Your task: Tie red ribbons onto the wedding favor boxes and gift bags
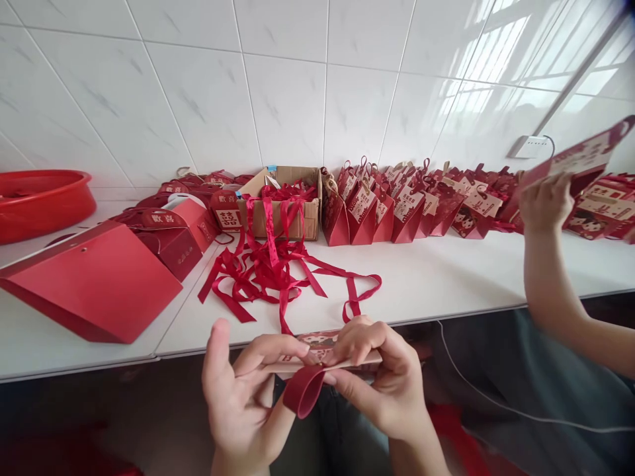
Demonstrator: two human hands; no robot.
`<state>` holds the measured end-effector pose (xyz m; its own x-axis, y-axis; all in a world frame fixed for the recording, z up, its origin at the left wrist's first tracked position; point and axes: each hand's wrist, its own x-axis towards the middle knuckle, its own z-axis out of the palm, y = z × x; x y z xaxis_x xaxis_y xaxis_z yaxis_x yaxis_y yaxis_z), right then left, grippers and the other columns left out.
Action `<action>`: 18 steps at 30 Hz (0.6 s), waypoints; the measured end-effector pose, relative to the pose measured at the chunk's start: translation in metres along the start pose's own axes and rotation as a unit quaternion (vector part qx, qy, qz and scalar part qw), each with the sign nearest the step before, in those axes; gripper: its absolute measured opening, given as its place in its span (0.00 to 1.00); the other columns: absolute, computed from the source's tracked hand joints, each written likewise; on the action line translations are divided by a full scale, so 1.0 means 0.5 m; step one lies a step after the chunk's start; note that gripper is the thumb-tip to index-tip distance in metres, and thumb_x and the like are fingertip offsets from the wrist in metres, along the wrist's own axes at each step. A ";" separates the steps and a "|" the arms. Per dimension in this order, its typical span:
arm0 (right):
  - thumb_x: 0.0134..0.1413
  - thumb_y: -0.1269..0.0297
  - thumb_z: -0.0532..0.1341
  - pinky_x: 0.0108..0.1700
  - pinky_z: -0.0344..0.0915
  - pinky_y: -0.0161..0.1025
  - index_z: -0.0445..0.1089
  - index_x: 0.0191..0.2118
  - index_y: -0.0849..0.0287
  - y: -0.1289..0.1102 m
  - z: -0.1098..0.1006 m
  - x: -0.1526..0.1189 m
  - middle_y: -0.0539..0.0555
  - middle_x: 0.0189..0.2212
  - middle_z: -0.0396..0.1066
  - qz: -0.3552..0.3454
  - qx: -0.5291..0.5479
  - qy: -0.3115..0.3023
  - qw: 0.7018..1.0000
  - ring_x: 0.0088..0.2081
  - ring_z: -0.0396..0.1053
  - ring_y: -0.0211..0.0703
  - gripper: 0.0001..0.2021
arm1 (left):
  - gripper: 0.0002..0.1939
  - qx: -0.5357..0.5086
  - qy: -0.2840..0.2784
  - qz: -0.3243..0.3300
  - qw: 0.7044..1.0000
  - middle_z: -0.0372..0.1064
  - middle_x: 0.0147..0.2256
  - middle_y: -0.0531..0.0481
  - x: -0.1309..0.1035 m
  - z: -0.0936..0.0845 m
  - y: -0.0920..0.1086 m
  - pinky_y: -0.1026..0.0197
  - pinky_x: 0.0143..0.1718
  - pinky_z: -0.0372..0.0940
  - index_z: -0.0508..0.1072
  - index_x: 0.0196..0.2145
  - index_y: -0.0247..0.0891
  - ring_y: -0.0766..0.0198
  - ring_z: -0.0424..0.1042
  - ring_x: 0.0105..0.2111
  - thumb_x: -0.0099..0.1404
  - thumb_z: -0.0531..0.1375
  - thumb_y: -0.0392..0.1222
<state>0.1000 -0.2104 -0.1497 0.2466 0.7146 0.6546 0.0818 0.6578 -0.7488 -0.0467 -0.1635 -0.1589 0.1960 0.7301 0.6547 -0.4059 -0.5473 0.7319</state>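
Just in front of the table edge, both of my hands hold a small printed gift box (318,342), its top edge towards me. A dark red ribbon loop (303,391) stands out from that edge. My left hand (253,396) has its index fingertip on the box beside the loop's base and its thumb by the loop, while another finger points up. With thumb and bent fingers, my right hand (384,380) pinches the box edge right at the loop's base. The underside of the box is mostly hidden by my hands.
Loose red ribbons (268,271) spill from a cardboard box (310,221) onto the white table (426,277). Finished-looking red gift boxes (362,205) line the wall. Larger red boxes (94,284) and a red basin (44,205) lie left. Another person's hand (546,201) lifts a box at right.
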 end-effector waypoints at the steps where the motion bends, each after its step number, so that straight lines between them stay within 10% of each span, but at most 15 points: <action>1: 0.47 0.75 0.69 0.35 0.70 0.38 0.62 0.31 0.55 0.001 0.001 0.000 0.51 0.27 0.74 0.001 -0.008 0.006 1.000 0.31 0.71 0.41 0.14 | 0.46 0.004 0.010 -0.005 1.000 0.73 0.37 0.53 -0.001 0.002 0.001 0.59 0.36 0.76 0.46 0.65 0.63 0.64 0.76 0.35 0.61 0.64 0.31; 7: 0.47 0.74 0.69 0.33 0.70 0.37 0.61 0.30 0.55 0.003 0.010 0.000 0.49 0.26 0.72 0.002 -0.009 0.026 1.000 0.29 0.69 0.39 0.15 | 0.41 0.010 0.061 -0.060 0.996 0.72 0.36 0.52 -0.003 0.033 0.015 0.66 0.37 0.73 0.48 0.66 0.57 0.67 0.74 0.34 0.63 0.64 0.37; 11: 0.50 0.74 0.67 0.32 0.72 0.37 0.61 0.32 0.55 -0.011 -0.003 0.008 0.51 0.28 0.72 0.006 0.001 0.109 0.994 0.32 0.72 0.40 0.13 | 0.43 0.061 0.047 -0.068 0.995 0.62 0.58 0.43 0.008 0.042 0.012 0.55 0.53 0.67 0.42 0.68 0.55 0.58 0.67 0.55 0.64 0.61 0.37; 18: 0.41 0.72 0.72 0.48 0.71 0.46 0.61 0.32 0.53 -0.020 -0.207 0.079 0.50 0.34 0.65 -0.127 -0.225 0.447 0.857 0.40 0.73 0.47 0.18 | 0.36 0.118 0.016 -0.082 0.989 0.54 0.64 0.44 0.021 0.005 -0.012 0.44 0.65 0.46 0.49 0.67 0.53 0.51 0.53 0.65 0.66 0.59 0.37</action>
<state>0.2086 -0.2133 -0.1274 0.7905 -0.0377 0.6113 0.5558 0.4634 -0.6902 -0.0398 -0.1534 -0.1560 0.2126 0.8276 0.5195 -0.1496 -0.4979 0.8543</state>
